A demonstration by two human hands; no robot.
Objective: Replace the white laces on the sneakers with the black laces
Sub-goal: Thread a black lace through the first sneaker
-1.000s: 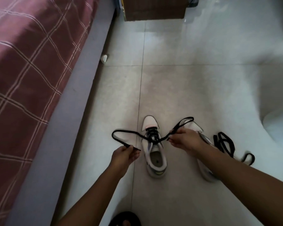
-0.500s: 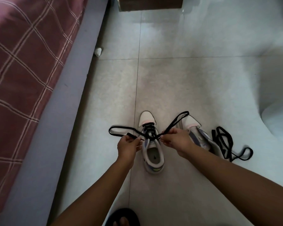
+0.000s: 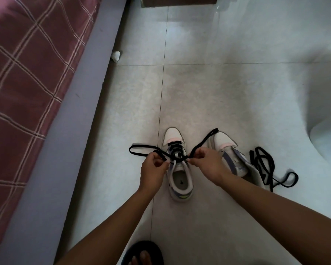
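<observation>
Pale floor tiles (image 3: 227, 88) run beside a bed with a maroon checked cover (image 3: 23, 77). Two white sneakers sit side by side on the floor. Over the left sneaker (image 3: 180, 180) both hands work a black lace (image 3: 177, 150) threaded through its eyelets — the left hand (image 3: 153, 169) pinches one end, looping out leftward, and the right hand (image 3: 208, 165) pinches the other, rising over the right sneaker (image 3: 229, 150). A second black lace (image 3: 266, 169) lies loose just beside that shoe — untouched.
</observation>
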